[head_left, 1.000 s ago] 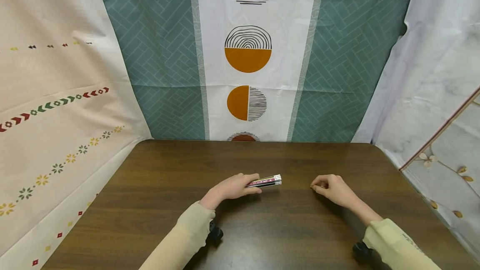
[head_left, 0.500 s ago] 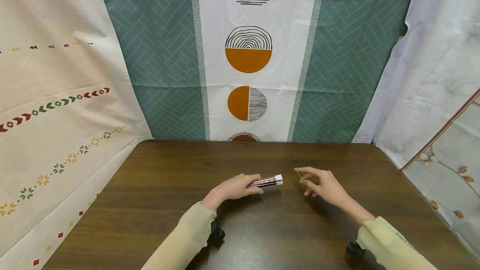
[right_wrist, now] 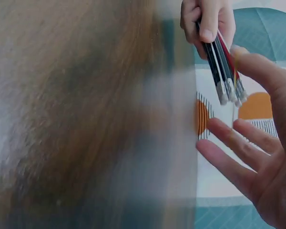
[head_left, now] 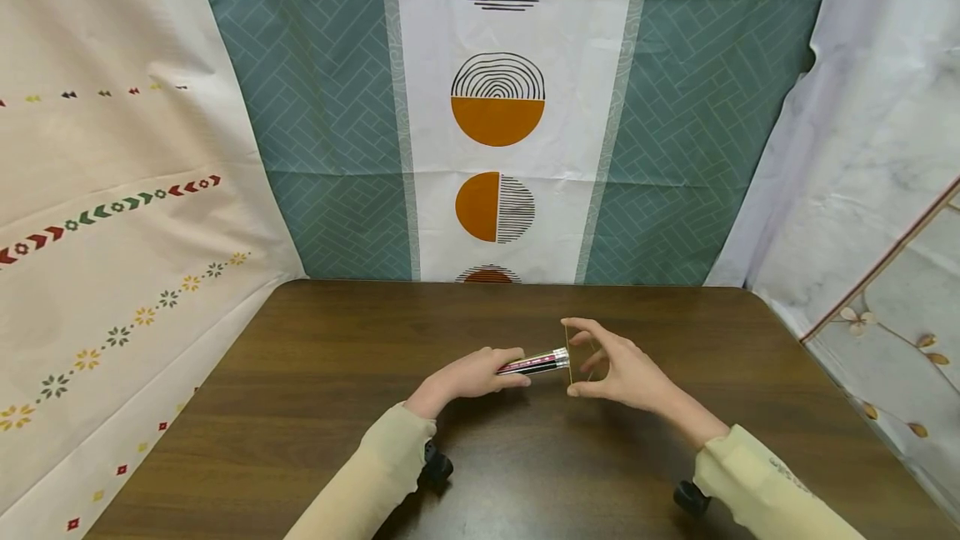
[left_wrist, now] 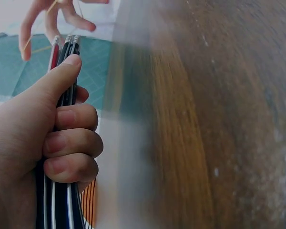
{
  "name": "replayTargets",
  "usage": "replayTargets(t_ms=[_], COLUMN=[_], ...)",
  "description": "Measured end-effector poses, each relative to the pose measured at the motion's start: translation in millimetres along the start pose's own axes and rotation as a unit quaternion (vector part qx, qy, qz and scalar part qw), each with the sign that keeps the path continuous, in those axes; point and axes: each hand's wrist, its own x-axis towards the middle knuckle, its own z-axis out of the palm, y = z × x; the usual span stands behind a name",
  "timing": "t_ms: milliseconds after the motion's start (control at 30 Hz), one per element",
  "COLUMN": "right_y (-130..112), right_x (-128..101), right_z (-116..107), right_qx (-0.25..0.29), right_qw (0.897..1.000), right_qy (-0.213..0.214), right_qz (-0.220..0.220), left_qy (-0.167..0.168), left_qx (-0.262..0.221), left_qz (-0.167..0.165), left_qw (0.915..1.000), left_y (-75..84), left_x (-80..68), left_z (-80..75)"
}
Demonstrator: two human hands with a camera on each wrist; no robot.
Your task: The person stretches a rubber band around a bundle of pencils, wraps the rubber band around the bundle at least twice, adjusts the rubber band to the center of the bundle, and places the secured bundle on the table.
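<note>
My left hand grips a bundle of pencils, with fingers curled round them and the thumb along the top. The pencils are dark with pale stripes, and one is red; their silvery ends point right, toward my other hand. My right hand is spread wide, thumb and fingers apart. A thin yellowish rubber band is stretched between its thumb and fingertips, just beside the pencil ends. In the left wrist view, the pencil bundle rises out of my fist below the spread right hand.
Both hands are above a dark brown wooden table. A patterned teal and white cloth hangs behind its far edge. Pale cloths hang at the left and right sides.
My right hand has moved left toward the pencils. Its fingers have gone from pinched together to spread apart, stretching the rubber band. The left hand has barely moved.
</note>
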Motion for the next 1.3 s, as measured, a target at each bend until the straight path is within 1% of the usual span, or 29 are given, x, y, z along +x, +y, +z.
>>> replayTargets(t_ms=[67,167,433,533,733,833,933,1033,1133,1200,1300], right_y=[-2.1,-4.2,-5.1,-4.9,-1.5,0.6,2.6,4.0,5.9,7.8,10.9], right_x=[2.5,6.4,18.3,21.1,24.1,24.9,25.2,25.0,24.4,23.6,22.5], right_z=[2.3,5.5,12.6,15.0,20.9,22.5,23.1,23.3,23.4,23.3,22.7], right_qx=[-0.014,-0.018,-0.017,-0.013,-0.003,0.01,0.022,0.031,0.043,0.063,0.115], right_qw=[1.0,0.999,0.999,0.999,0.995,0.993,0.991,0.991,0.992,0.993,0.991], right_qy=[-0.016,-0.03,-0.033,-0.02,0.036,0.053,0.06,0.057,0.048,0.04,0.029], right_qz=[0.006,0.008,0.0,-0.025,-0.088,-0.107,-0.12,-0.119,-0.106,-0.09,-0.068], left_qy=[-0.002,-0.004,-0.007,-0.008,-0.006,-0.003,-0.001,0.002,0.005,0.006,0.011], left_qx=[0.0,-0.007,-0.02,-0.027,-0.053,-0.061,-0.068,-0.078,-0.09,-0.099,-0.121], left_qz=[-0.002,0.0,0.009,0.013,0.013,0.016,0.023,0.029,0.031,0.032,0.033], left_qw=[1.0,1.0,0.9997,0.9995,0.9985,0.998,0.9974,0.9965,0.9955,0.9945,0.992], left_y=[0.7,1.7,4.1,4.3,6.4,6.8,7.9,9.5,11.6,13.5,17.3], left_x=[0.2,0.5,0.6,2.3,3.3,3.0,3.1,3.4,3.7,4.1,4.7], left_z=[-0.1,-0.2,-1.1,-1.1,-1.2,-1.1,-1.5,-2.2,-2.4,-2.3,-3.1])
